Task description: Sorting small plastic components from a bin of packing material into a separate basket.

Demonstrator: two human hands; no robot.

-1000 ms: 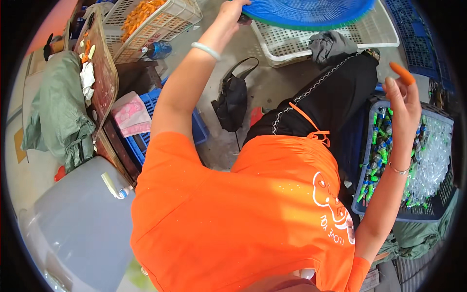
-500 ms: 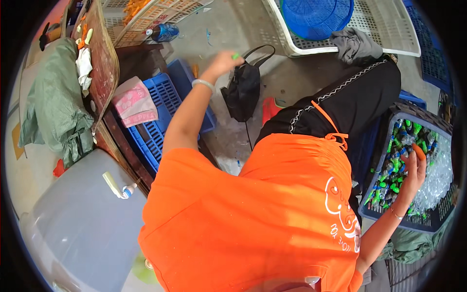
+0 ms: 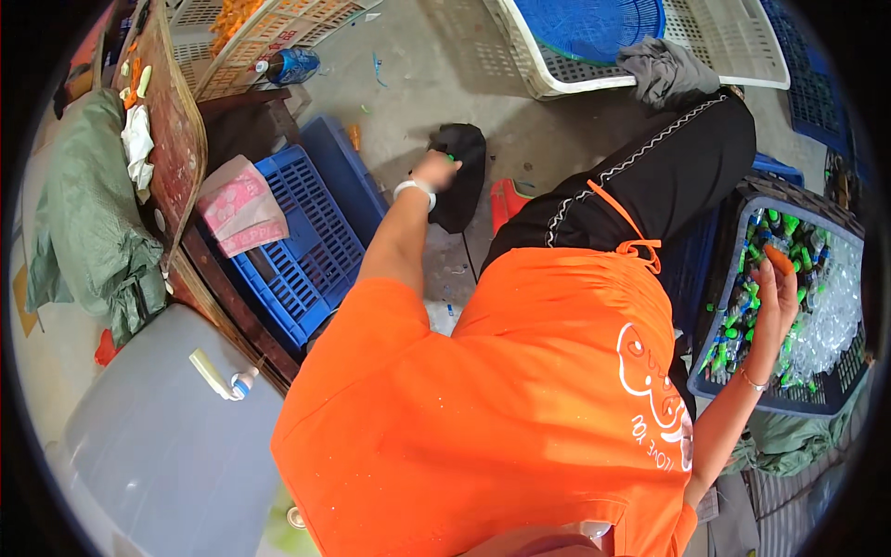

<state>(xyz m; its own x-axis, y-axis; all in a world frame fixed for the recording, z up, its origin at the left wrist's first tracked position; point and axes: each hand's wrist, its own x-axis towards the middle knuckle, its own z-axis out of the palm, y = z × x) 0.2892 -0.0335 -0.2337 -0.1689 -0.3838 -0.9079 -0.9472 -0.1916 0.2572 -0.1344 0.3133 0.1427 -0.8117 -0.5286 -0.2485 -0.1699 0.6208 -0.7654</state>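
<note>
My left hand is closed with a small green piece at its fingertips. It is in front of a black cloth bag; whether it touches the bag I cannot tell. At the right, my right hand hovers at a dark blue crate, its fingers apart. An orange cover, like a finger cot, appears to sit on one finger. Many small green-capped pieces fill the crate's left part, and clear plastic pieces its right part.
Blue crates stand at the left, with a pink-and-white cloth on one. Behind are a wooden board, a blue-labelled bottle and a large white crate holding a blue basket. A grey plastic stool is nearby.
My left hand has come down and nearer, over the black bag, with the green piece still at its fingers. My right hand has shifted slightly up and left over the crate.
</note>
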